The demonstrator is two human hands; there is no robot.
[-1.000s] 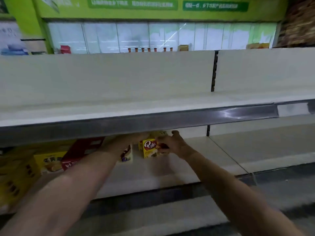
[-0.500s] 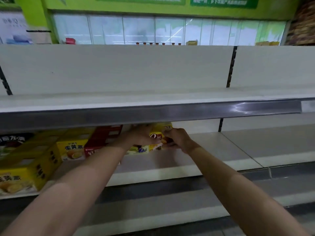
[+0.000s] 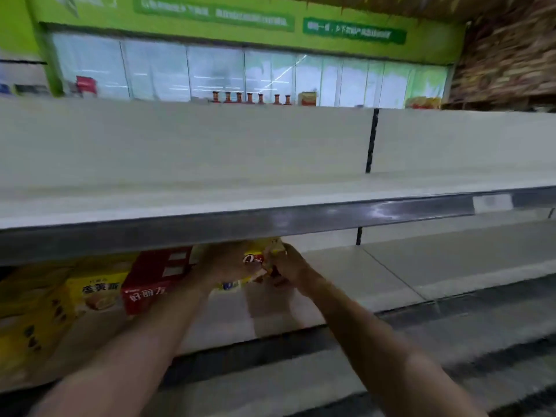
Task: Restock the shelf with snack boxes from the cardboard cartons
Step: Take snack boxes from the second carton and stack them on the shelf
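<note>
Both my arms reach under the upper shelf's metal lip [image 3: 270, 221] onto the second shelf [image 3: 228, 314]. A small yellow snack box [image 3: 255, 257] with a red logo stands there, held between my hands. My left hand [image 3: 222, 266] grips its left side, and my right hand [image 3: 290, 269] holds its right side with curled fingers. A red snack box [image 3: 153, 281] sits just left of my left hand. Further left stand yellow egg-yolk-pie boxes [image 3: 96, 291]. The top of the held box is hidden by the shelf lip.
The top shelf [image 3: 210, 176] and the right half of the second shelf [image 3: 436, 266] are bare white. A dark upright post [image 3: 371, 139] divides the bays. Lower shelves [image 3: 331, 371] step out toward me. Bottles [image 3: 249, 97] stand beyond the shelf top.
Both hands have shifted the small yellow box slightly deeper and rightward on the second shelf. My view has swung left, bringing more yellow and red boxes into sight.
</note>
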